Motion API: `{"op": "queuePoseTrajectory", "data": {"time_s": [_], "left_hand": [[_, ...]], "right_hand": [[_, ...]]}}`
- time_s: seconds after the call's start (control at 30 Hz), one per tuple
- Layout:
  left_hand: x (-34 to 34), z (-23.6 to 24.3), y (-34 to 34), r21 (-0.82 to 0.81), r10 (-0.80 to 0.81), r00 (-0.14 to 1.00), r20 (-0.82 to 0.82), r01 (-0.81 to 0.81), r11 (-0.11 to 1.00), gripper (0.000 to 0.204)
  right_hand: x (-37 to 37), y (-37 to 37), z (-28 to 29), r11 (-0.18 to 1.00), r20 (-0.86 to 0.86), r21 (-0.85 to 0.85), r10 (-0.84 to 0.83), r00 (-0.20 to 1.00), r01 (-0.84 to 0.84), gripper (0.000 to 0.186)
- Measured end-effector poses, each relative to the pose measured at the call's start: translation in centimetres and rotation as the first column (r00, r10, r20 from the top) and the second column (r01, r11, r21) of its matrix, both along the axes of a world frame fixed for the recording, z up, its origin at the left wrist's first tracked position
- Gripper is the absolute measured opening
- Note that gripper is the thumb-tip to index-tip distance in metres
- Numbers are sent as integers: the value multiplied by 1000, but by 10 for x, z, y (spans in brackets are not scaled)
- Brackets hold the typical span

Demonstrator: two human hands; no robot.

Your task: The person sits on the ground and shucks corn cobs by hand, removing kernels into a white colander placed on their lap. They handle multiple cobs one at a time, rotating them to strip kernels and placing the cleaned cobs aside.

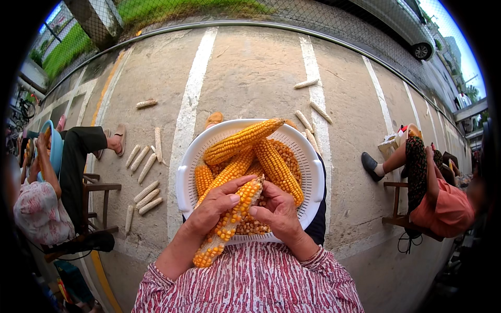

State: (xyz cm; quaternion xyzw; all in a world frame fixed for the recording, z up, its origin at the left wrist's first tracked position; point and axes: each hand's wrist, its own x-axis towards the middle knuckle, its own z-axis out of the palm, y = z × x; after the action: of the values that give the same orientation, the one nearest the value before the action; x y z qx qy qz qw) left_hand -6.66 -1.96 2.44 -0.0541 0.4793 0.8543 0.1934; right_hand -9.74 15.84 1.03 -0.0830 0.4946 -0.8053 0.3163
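Observation:
A partly stripped corn cob (228,224) slants across the near side of a white plastic basket (183,189) on my lap. Bare pale patches show between its yellow kernels. My left hand (216,204) is wrapped round the cob's middle, thumb on top. At the cob's far tip, the fingers and thumb of my right hand (279,211) close on it from the right. Several full ears of corn (279,172) lie in the basket, one reaching over its far rim. Loose kernels (254,228) cover the basket's bottom beneath them.
Stripped cobs (147,168) lie on the concrete to the left, and more cobs (304,121) lie ahead to the right. One person with a blue basin (54,148) sits at left; another in an orange top (443,201) sits at right. A chain-link fence (219,13) runs along the far side.

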Motion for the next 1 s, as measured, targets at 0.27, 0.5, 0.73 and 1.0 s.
{"op": "queuePoseTrajectory", "data": {"time_s": [0.27, 0.5, 0.73, 1.0], "left_hand": [[0, -1, -1, 12, -3, 1000, 17, 2, 1000, 66], [0, -9, -2, 49, -42, 999, -10, 42, 998, 57], [1, -12, -3, 20, -53, 996, -73, 55, 998, 57], [0, -13, -3, 10, -62, 994, -85, 63, 998, 59]], "right_hand": [[0, -1, 1, 999, -19, 36, 9, 1000, -8, 57], [4, -7, 1, 991, -87, 124, -38, 995, 49, 49], [4, -8, 2, 971, -191, 227, -30, 981, 74, 44], [5, -10, 2, 976, -191, 199, -52, 980, 91, 42]]}}
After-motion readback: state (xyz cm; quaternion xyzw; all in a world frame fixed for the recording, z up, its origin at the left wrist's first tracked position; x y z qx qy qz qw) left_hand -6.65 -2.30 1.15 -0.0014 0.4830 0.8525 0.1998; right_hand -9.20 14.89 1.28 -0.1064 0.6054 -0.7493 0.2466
